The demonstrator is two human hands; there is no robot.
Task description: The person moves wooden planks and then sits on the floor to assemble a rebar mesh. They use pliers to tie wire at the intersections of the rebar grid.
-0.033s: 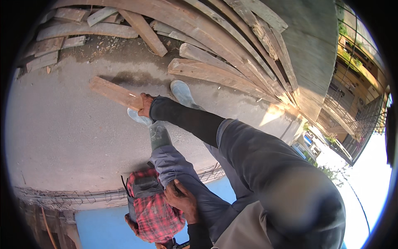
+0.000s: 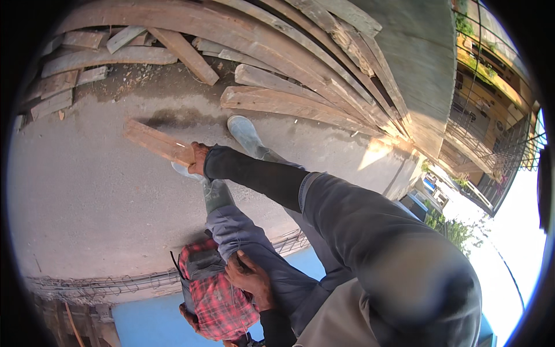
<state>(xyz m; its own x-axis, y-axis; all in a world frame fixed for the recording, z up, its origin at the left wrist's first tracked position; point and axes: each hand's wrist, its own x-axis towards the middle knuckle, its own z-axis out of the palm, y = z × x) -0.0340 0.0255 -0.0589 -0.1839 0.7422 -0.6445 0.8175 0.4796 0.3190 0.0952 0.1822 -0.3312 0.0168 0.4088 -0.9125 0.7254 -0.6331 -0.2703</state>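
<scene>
My right hand (image 2: 199, 158) grips the near end of a short wooden board (image 2: 157, 141), which slants out over the concrete ground ahead of my boots. Its fingers wrap round the end. A pale mark shows on the board beside the hand. My left hand (image 2: 252, 280) is lower down against my grey trouser leg (image 2: 240, 228), thumb apart from the loosely bent fingers, with nothing visible in it. My rubber boots (image 2: 245, 133) stand on the ground, one partly behind the right hand.
Long timbers (image 2: 289, 107) lie stacked ahead, with shorter wood pieces (image 2: 113, 56) at the far left. Another person in a red plaid shirt (image 2: 222, 306) is close by my left hand. A steel bar cage (image 2: 104, 286) runs along the lower left; a wall (image 2: 419, 75) rises at the right.
The view has shifted slightly, so timbers and ground appear a little farther left. My right hand keeps its grip on the board, and my left hand stays by the trouser leg.
</scene>
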